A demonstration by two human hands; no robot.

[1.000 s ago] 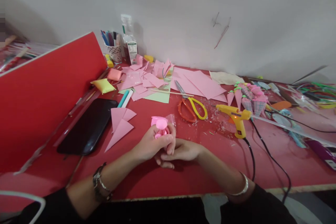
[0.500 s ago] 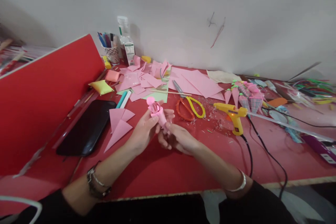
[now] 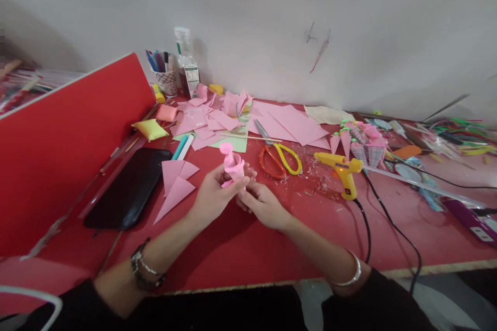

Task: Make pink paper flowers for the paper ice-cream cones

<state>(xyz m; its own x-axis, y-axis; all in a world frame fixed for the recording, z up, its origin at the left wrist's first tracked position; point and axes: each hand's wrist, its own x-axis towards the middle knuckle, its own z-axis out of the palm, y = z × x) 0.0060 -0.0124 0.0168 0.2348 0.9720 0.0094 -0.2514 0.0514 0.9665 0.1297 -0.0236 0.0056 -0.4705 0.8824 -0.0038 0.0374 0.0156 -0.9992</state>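
A small pink paper cone (image 3: 234, 169) is held up over the table, its wide mouth upward and a round pink piece (image 3: 226, 148) standing above the rim. My left hand (image 3: 215, 194) is closed around its side. My right hand (image 3: 262, 201) has its fingers closed at the narrow lower end, which the fingers mostly hide. Left of my hands lie cut pink paper pieces (image 3: 175, 197) with pointed ends. Beyond them rest scissors (image 3: 280, 159) with one orange and one yellow handle.
A yellow glue gun (image 3: 344, 171) with a black cord lies right, near several finished pink cones (image 3: 367, 145). A black phone (image 3: 128, 187) and a red board (image 3: 73, 150) are left. Pink scraps (image 3: 212, 116), a cup of pens (image 3: 165, 81) and a bottle (image 3: 189, 75) stand behind.
The cone has been turned in my fingers and now stands more upright. My left thumb has shifted across its front, and my right fingers have closed in at the lower end.
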